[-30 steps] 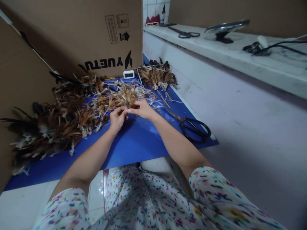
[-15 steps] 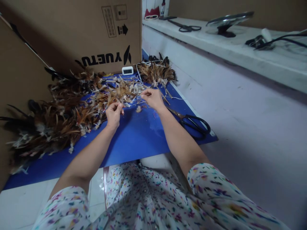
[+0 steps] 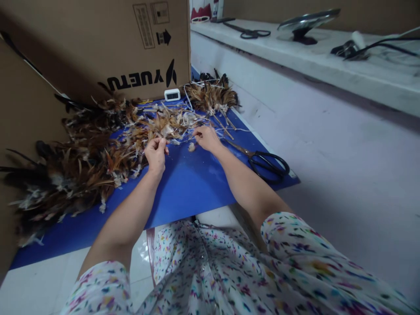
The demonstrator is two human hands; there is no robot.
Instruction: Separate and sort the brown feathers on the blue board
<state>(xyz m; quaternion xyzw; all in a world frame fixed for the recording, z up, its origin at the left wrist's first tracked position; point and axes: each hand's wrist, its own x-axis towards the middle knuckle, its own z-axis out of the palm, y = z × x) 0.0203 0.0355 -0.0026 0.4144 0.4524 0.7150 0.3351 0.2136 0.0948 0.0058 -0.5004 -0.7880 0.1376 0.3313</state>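
Brown feathers (image 3: 160,124) lie just beyond the left grip (image 3: 155,154), near the right grip (image 3: 206,138).

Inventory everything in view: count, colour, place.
Feathers: many, brown, black, white, across board
Feather bundle: one, brown-black, by wall
Sticks: several, tan, by bundle
Scissors: two, black, board and ledge
Display: one, white, before cartons
Cartons: brown, count unclear, behind feathers
Board: one, blue, under feathers
Lid: one, clear, ledge
Cables: black, count unclear, ledge
Glasses: one pair, white, far ledge
Bottle: one, colour unclear, far ledge
Red item: one, far ledge
Sleeves: two, white floral, foreground
Left hand, right hand: one each, over board
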